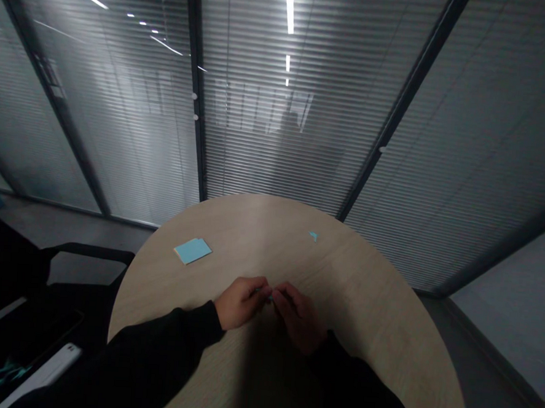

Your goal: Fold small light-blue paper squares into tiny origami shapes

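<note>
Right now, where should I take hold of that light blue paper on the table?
Probably pinch its near long edge with your left hand, coming from your side. The light blue paper lies flat and thin on the wooden table, so an edge seems the best hold, and that edge faces you.

A pale blue paper square point(192, 251) lies left on the beige wood-grain round table point(351, 282), a pale blue paper sliver point(269, 297) near; black sleeves point(143, 356) near, grey striped blinds point(276, 142) far.
</note>
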### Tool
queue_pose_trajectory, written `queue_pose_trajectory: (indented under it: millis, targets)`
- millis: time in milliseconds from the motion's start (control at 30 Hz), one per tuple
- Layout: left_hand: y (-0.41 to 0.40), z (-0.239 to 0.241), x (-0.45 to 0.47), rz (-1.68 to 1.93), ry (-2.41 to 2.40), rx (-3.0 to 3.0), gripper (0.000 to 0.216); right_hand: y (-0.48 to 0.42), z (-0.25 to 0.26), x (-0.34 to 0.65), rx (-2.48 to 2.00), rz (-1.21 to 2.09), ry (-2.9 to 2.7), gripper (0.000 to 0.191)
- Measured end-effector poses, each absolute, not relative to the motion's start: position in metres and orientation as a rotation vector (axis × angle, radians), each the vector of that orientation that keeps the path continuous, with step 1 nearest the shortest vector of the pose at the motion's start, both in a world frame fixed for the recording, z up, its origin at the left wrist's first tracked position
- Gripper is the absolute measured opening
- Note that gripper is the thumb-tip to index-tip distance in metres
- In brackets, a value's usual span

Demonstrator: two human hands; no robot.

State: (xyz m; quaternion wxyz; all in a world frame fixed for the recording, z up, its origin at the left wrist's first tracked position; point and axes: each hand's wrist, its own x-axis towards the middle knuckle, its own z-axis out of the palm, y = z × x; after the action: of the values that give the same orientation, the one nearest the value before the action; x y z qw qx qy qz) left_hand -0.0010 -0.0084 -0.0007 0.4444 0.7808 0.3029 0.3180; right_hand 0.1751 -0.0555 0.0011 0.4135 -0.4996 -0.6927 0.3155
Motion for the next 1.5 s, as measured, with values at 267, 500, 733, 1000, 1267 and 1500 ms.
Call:
queue_pose_trajectory:
  millis: [267,500,733,1000,1267,1500]
  targets:
    - [-0.007,0.000,0.000,0.779,0.769,1.856,0.047,-0.055,0.003,0.176,-1.282,0.649,-1.794,0.033]
    - [-0.007,0.003,-0.003,0.802,0.769,1.932,0.042,-0.055,0.001,0.177,-1.299,0.671,-1.755,0.033]
    - [-0.010,0.006,-0.001,0.793,0.752,1.840,0.047,-0.054,0.000,0.178,-1.302,0.638,-1.758,0.034]
    - [-0.013,0.013,0.000,0.812,0.722,1.651,0.059,-0.054,-0.001,0.178,-1.307,0.659,-1.705,0.034]
    - [-0.008,0.003,0.001,0.796,0.702,1.667,0.053,-0.056,0.003,0.176,-1.287,0.549,-1.787,0.032]
    - [-0.006,-0.002,0.000,0.763,0.734,1.770,0.046,-0.058,0.004,0.174,-1.250,0.568,-1.866,0.033]
